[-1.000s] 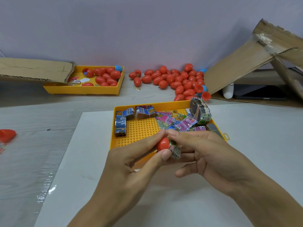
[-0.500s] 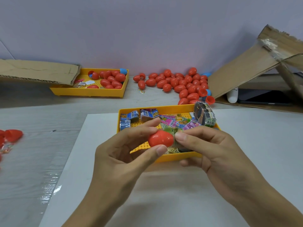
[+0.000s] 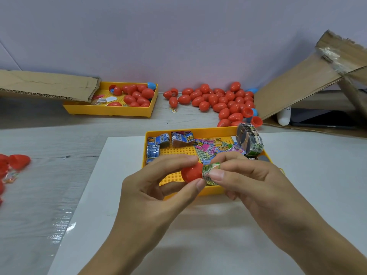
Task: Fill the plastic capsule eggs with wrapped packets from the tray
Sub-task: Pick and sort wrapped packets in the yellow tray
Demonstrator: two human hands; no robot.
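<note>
My left hand [image 3: 162,192] pinches a red capsule egg half [image 3: 191,172] between thumb and forefinger, above the near edge of the yellow tray [image 3: 198,132]. My right hand [image 3: 248,181] pinches a green wrapped packet [image 3: 210,168] whose end sits at the mouth of the egg half. More wrapped packets [image 3: 208,147], blue, pink and green, lie in the tray, and a banded stack of packets [image 3: 249,140] stands at its far right corner.
A heap of red eggs [image 3: 218,102] lies by the wall, with two blue halves. A second yellow tray [image 3: 111,110] at far left holds more eggs under a cardboard flap [image 3: 47,84]. A cardboard box [image 3: 309,80] leans at right. Red egg pieces [image 3: 14,162] lie at left. A white board [image 3: 307,161] underlies the tray.
Both hands rose a little over the tray. The egg half turned so its mouth faces right, and the green packet now shows between my right fingers at that mouth.
</note>
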